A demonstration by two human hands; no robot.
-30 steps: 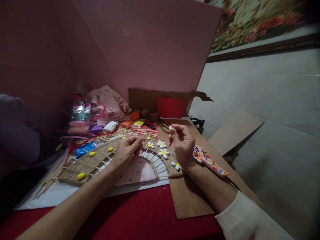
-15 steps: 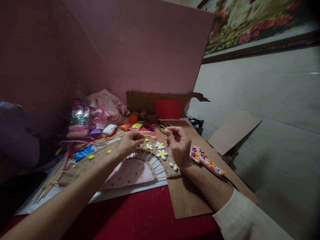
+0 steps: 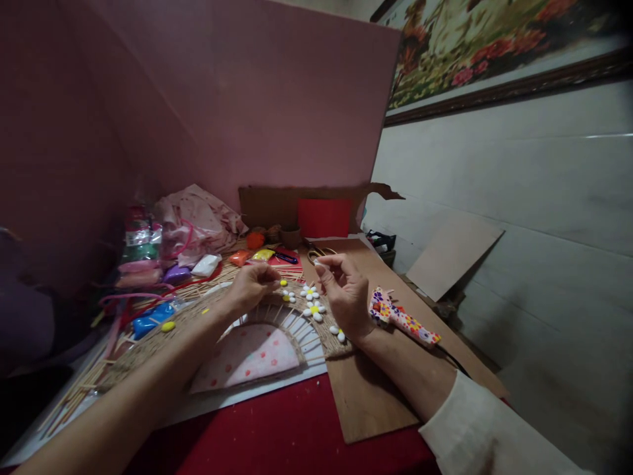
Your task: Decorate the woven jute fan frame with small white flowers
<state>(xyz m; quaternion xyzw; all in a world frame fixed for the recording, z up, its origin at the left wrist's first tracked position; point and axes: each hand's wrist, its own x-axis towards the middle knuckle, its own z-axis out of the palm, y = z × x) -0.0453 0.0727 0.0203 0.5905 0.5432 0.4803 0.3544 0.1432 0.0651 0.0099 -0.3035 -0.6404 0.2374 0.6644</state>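
One white piece (image 3: 317, 262) in right hand (image 3: 347, 291), four daisies (image 3: 314, 310).

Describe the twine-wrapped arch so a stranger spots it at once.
Start at the red tabletop, then the white sheet on it. The arch curves across that sheet. Unlike the pink dotted half-disc inside its curve, it is brown twine bearing yellow discs and white-petalled flowers.

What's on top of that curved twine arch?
White flowers with yellow centres and plain yellow discs lie on the twine arch. The left hand and forearm cover part; anything there is hidden.
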